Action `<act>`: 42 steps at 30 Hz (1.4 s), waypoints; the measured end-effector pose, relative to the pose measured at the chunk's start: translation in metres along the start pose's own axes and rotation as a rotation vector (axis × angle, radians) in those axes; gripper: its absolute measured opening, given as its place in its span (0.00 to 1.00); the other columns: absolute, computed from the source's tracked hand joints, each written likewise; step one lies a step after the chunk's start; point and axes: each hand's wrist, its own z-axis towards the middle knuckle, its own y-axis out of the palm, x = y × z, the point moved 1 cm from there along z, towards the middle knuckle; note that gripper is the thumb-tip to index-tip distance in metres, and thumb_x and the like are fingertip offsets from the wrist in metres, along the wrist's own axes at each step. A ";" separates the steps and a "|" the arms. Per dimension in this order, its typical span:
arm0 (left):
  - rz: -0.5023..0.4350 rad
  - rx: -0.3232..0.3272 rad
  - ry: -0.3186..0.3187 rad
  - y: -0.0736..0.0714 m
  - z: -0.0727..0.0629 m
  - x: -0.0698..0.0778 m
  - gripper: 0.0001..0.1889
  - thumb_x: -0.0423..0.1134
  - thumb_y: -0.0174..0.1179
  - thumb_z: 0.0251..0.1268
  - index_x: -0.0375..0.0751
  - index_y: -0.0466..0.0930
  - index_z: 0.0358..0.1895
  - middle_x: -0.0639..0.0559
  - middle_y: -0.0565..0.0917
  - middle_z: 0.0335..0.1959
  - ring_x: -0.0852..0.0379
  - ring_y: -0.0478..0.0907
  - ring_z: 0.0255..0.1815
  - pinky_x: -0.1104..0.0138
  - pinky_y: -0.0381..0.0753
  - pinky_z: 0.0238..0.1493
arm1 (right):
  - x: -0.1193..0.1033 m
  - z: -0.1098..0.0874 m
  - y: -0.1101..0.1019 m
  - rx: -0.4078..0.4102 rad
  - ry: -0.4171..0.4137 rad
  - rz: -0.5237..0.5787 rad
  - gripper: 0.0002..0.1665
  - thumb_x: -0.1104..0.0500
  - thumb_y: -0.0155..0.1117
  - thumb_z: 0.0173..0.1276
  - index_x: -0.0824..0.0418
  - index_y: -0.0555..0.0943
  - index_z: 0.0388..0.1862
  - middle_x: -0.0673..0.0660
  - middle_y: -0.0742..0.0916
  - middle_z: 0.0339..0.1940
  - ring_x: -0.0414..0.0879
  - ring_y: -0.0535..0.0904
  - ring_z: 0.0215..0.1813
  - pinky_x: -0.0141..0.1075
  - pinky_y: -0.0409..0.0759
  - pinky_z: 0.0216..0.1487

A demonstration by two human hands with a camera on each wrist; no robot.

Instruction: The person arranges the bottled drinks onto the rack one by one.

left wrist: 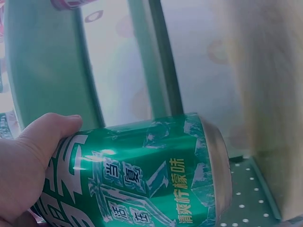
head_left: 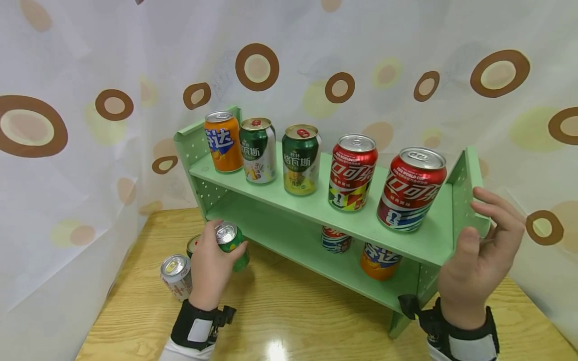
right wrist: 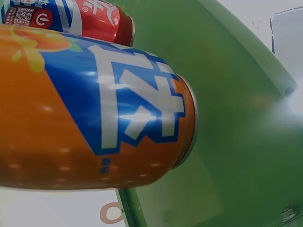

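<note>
In the head view my left hand point(head_left: 211, 271) grips a green Sprite can point(head_left: 239, 254) in front of the lower shelf's left end. The left wrist view shows the same can point(left wrist: 128, 175) large, with the thumb along its side. Whether its base touches the table I cannot tell. My right hand point(head_left: 480, 260) is at the right end panel of the green shelf point(head_left: 467, 190), fingers extended and thumb apart; contact is unclear. An orange Fanta can point(head_left: 381, 261) stands on the lower shelf beside a red cola can point(head_left: 336, 240); the right wrist view shows this Fanta can point(right wrist: 94, 109) up close.
On the upper shelf point(head_left: 325, 215) stand an orange Fanta can point(head_left: 224, 145), two green-and-white cans point(head_left: 301, 163) and two red cola cans point(head_left: 411, 193). A silver can point(head_left: 177, 276) stands on the wooden table point(head_left: 289, 316), with another can point(head_left: 191, 244) partly hidden behind my left hand.
</note>
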 end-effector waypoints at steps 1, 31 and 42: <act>0.000 0.004 0.004 -0.001 0.001 0.002 0.39 0.42 0.79 0.54 0.33 0.70 0.66 0.34 0.83 0.56 0.36 0.84 0.54 0.43 0.85 0.50 | 0.000 0.000 0.000 -0.001 0.000 0.000 0.24 0.52 0.69 0.68 0.75 0.76 0.42 0.63 0.83 0.53 0.54 0.75 0.62 0.36 0.69 0.66; -0.041 -0.055 0.059 -0.004 0.024 0.049 0.39 0.43 0.80 0.53 0.34 0.70 0.66 0.36 0.83 0.58 0.39 0.84 0.56 0.46 0.86 0.54 | 0.002 0.000 -0.002 -0.005 0.004 0.003 0.21 0.55 0.66 0.68 0.75 0.76 0.43 0.64 0.82 0.54 0.54 0.75 0.62 0.34 0.72 0.61; -0.074 -0.078 0.035 0.011 0.032 0.055 0.36 0.44 0.80 0.54 0.38 0.71 0.63 0.41 0.83 0.55 0.42 0.83 0.54 0.48 0.85 0.52 | 0.002 0.000 -0.001 0.000 -0.012 0.010 0.23 0.54 0.67 0.68 0.75 0.76 0.42 0.64 0.83 0.53 0.55 0.76 0.62 0.36 0.70 0.64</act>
